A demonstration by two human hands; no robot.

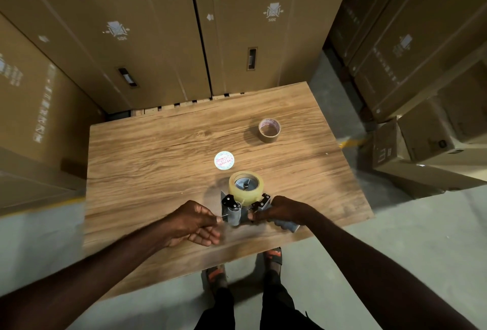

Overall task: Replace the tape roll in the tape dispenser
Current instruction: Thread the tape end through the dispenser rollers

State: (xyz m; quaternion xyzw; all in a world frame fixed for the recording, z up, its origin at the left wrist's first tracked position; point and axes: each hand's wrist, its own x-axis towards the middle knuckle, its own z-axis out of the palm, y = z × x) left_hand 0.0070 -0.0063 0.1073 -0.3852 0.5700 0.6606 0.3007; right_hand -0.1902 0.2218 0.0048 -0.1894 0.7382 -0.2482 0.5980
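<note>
The dispenser [247, 208] lies on its side near the near edge of the table [158, 145], its long axis running left to right: roller end to the left, handle to the right. A clear roll [246, 184] sits on its hub, hole facing up. The right hand [280, 209] is clenched around the handle. The left hand [196, 221] pinches a thin strand of tape just left of the roller, its other fingers loose. Farther off lie a round label [224, 160] and, far right, an empty core [269, 130], well apart.
</note>
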